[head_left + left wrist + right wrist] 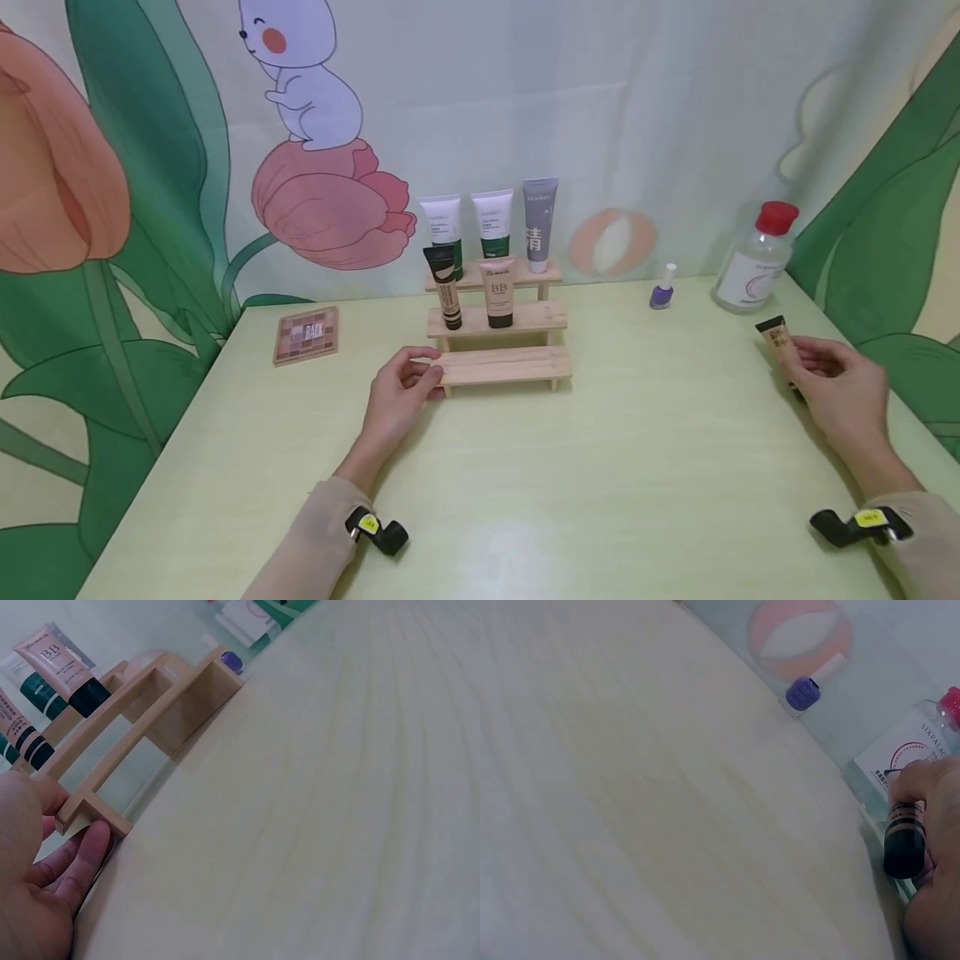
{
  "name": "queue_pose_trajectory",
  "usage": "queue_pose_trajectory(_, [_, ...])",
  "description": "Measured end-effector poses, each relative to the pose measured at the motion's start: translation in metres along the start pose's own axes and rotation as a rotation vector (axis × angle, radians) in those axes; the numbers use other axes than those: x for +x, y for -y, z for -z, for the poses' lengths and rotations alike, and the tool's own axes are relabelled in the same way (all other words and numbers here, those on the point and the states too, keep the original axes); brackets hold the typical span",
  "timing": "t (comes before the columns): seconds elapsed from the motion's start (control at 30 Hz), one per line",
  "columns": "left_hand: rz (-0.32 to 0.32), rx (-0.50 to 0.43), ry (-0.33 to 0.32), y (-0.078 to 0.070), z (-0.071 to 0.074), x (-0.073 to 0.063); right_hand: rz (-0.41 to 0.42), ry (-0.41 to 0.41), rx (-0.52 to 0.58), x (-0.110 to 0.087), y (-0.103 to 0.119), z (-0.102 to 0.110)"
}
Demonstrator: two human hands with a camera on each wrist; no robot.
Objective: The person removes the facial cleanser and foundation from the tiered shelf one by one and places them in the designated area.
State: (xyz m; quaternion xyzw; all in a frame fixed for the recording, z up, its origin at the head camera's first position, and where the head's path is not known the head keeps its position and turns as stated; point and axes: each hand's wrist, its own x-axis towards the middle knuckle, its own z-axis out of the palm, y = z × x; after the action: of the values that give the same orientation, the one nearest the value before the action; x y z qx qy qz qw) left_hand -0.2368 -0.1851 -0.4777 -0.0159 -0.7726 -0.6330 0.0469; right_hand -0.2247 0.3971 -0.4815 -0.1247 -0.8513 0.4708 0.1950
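Observation:
My left hand [399, 390] grips the left end of the lowest step of a three-step wooden display rack [504, 367]. The left wrist view shows its thumb and fingers about the end of that step [142, 733]. On the right, my right hand [847, 387] holds a small beige tube [776, 337] with black ends, tilted above the table. Its black cap [905, 855] points down in the right wrist view. A beige-and-black tube [447, 292] and a pink BB cream tube [498, 293] stand on the middle step.
Two white-and-green tubes [492, 221] and a grey tube [538, 225] stand on the top step. An eyeshadow palette [307, 335] lies left of the rack. Purple nail polish [662, 293] and a clear red-capped bottle [753, 267] stand at the back right, near the curtain.

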Motion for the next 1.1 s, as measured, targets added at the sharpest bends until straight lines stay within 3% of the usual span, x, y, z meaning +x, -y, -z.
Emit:
queue_pose_trajectory(0.17, [0.009,0.009,-0.008,0.0005,0.0014,-0.0009,0.073,0.017,-0.142,0.0000,-0.0036,-0.0068])
queue_pose_trajectory(0.43, [0.009,0.014,-0.001,0.0002,0.0012,-0.0026,0.059,0.032,-0.233,-0.0053,-0.0054,-0.0081])
queue_pose_trajectory(0.93, [-0.011,0.015,0.000,-0.0001,-0.0013,0.0004,0.023,-0.003,-0.242,-0.0030,-0.0032,-0.0063])
queue_pose_trajectory(1.1, [-0.005,0.007,0.000,-0.0010,-0.0018,-0.0002,0.026,-0.055,-0.202,-0.0052,0.0003,-0.0076])
